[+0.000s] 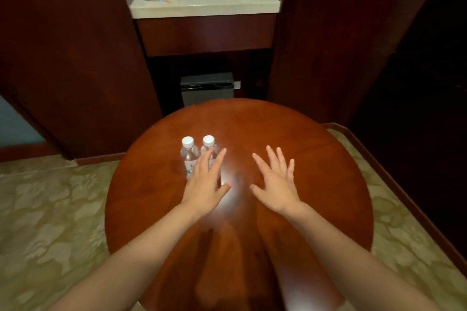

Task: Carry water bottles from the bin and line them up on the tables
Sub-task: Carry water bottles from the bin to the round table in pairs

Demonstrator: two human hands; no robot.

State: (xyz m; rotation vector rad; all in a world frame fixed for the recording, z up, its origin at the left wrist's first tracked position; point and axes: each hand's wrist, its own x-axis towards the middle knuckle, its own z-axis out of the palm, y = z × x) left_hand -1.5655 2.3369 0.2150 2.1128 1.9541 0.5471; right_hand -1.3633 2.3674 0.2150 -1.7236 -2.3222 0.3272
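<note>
**Table:** round, polished, reddish-brown wooden table (316, 159), centre of view, standing on pale green patterned carpet (50, 209).

**Bottles:** two clear plastic water bottles with white screw caps, upright, side by side and close together, left of the table's centre. The left bottle (189, 156) is in plain sight. The right bottle (208, 142) is partly covered by fingers.

**Left hand** (206, 184): fingers straight, thumb out, held over the near side of the right bottle and curled round nothing. Whether the fingertips touch the bottle cannot be told.

**Right hand** (276, 184): fingers spread, palm down over bare wood right of centre, apart from both bottles, holding nothing.

**Far side:** grey box-shaped bin with dark lid (207, 94), in the recess under a cream stone counter (202, 6). Whether it is the bottle bin cannot be told.

**Progress (judged):** two bottles are placed and a row is begun. With both hands free, this placing looks complete. Further bottles and the other tables remain, none of them in view.
</note>
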